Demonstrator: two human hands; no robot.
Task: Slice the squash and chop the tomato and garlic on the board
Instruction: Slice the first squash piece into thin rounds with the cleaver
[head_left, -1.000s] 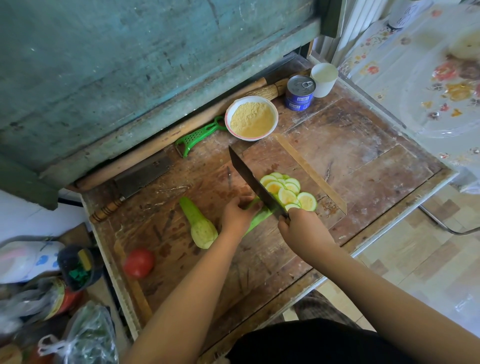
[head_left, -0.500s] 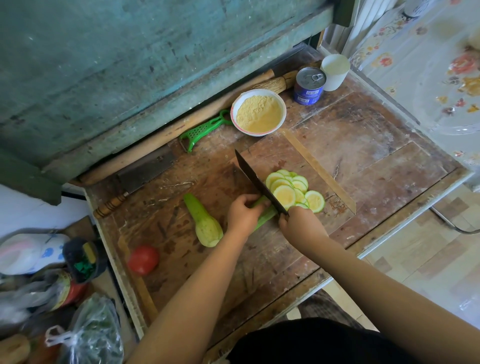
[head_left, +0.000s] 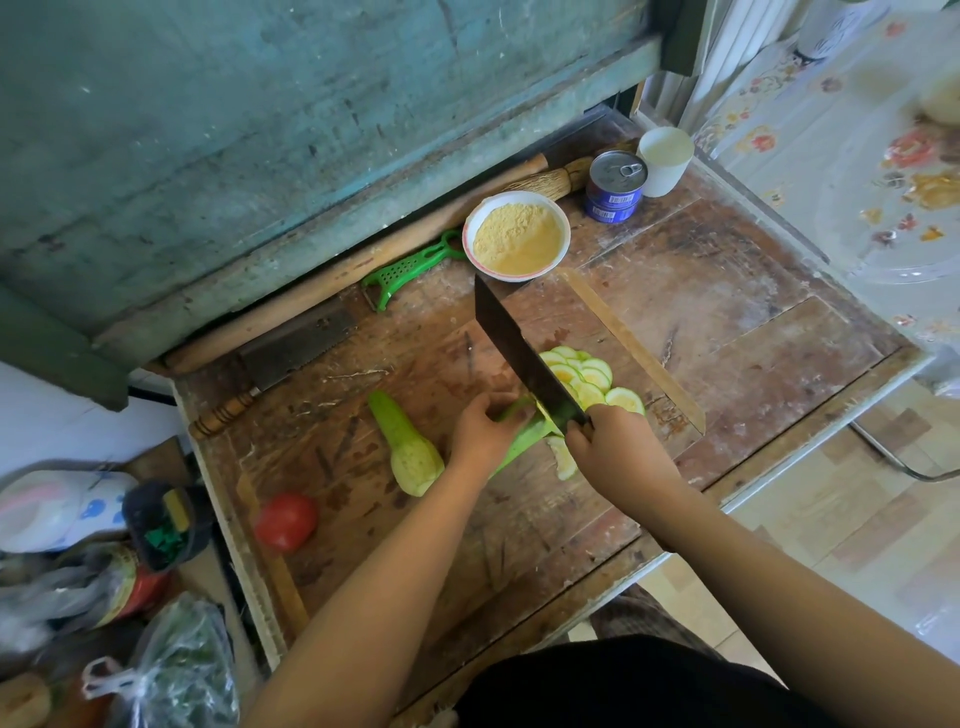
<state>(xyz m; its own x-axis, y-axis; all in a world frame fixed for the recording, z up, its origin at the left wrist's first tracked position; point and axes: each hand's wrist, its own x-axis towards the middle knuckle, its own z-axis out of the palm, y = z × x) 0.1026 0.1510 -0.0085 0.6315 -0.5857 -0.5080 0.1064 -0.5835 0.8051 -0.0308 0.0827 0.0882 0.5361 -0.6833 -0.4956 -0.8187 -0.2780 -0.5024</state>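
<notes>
Green, pale-skinned squash half (head_left: 519, 441) lies near the middle of the worn wooden board (head_left: 727, 332), pinned under the left hand (head_left: 483, 431), whose fingers curl over it. Just at its 3 o'clock the right hand (head_left: 618, 452) is wrapped around the handle of a dark, broad-bladed cleaver (head_left: 519, 353), the blade slanting toward 11 o'clock and its edge down at the cut end of the squash. Round pale-green slices (head_left: 587, 376) lie heaped at 1 o'clock from the hands, with one more slice (head_left: 563, 460) touching the board just below the blade. A second, whole piece of light-green squash (head_left: 408, 447) rests at 9 o'clock from the left hand, and a red tomato (head_left: 285, 521) sits farther out at 8 o'clock, near the board's left rim. At 12 o'clock stands a white bowl of yellow meal (head_left: 517, 236), with a green plastic peeler (head_left: 410, 270) just at its 9 o'clock and a blue tin can (head_left: 615, 187) at its 2 o'clock.
</notes>
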